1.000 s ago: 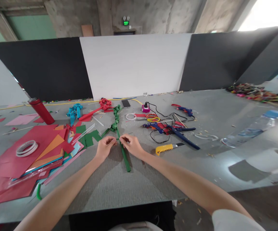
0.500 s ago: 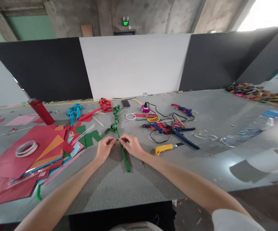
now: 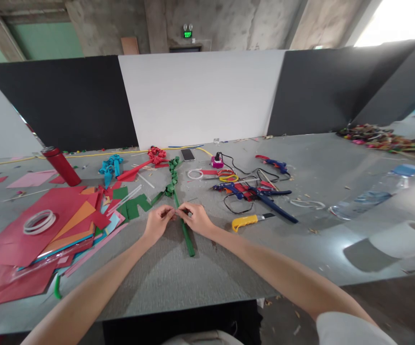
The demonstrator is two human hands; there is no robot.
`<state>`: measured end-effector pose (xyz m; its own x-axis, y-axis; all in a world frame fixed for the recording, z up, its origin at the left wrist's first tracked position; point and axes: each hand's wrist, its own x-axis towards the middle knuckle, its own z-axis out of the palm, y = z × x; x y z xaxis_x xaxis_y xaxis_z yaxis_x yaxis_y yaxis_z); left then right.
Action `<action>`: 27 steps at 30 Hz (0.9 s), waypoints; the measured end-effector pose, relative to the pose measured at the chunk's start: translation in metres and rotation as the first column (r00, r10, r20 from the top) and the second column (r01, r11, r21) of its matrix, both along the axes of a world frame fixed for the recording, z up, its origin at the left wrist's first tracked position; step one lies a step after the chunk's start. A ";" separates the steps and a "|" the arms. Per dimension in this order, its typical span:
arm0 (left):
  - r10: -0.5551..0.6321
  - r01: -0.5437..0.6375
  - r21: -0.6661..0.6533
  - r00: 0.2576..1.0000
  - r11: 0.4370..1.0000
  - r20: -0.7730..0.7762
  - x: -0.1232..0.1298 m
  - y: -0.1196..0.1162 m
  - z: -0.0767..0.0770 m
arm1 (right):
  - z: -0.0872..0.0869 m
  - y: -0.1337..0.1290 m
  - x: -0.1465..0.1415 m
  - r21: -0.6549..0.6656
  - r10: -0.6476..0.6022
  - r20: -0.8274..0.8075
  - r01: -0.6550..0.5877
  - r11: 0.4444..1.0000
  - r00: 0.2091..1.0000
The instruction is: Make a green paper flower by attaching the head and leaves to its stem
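Observation:
My left hand (image 3: 160, 221) and my right hand (image 3: 195, 218) meet at their fingertips just above the table. Both are pinched closed. Whatever lies between the fingertips is too small and covered to make out. Directly beneath them runs a green paper flower stem (image 3: 189, 242), a rolled tube lying lengthwise on the table. Its far end carries curled green paper blossoms (image 3: 173, 177), with a green leaf-like strip (image 3: 157, 197) off to the left. Cut green paper pieces (image 3: 135, 207) lie left of my left hand.
Left: stacked coloured paper (image 3: 17, 225), tape rolls (image 3: 39, 222), a red bottle (image 3: 62, 166), and red (image 3: 156, 155) and blue (image 3: 111, 165) paper flowers. Right: a yellow-handled cutter (image 3: 245, 222), dark blue scissors-like tool (image 3: 274, 207), glue gun (image 3: 231, 189), water bottle (image 3: 362, 201) and white roll (image 3: 405, 242).
My fingertips have come closer together, closing the small gap between my hands. The green flower stem and the things around it have not moved.

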<state>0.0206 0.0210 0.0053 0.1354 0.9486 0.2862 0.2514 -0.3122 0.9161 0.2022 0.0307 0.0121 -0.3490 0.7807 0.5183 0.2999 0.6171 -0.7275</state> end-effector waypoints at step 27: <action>-0.012 0.012 -0.009 1.000 1.000 0.006 0.002 -0.002 0.004 | -0.003 0.001 0.000 0.014 -0.012 0.027 0.012 1.000 1.000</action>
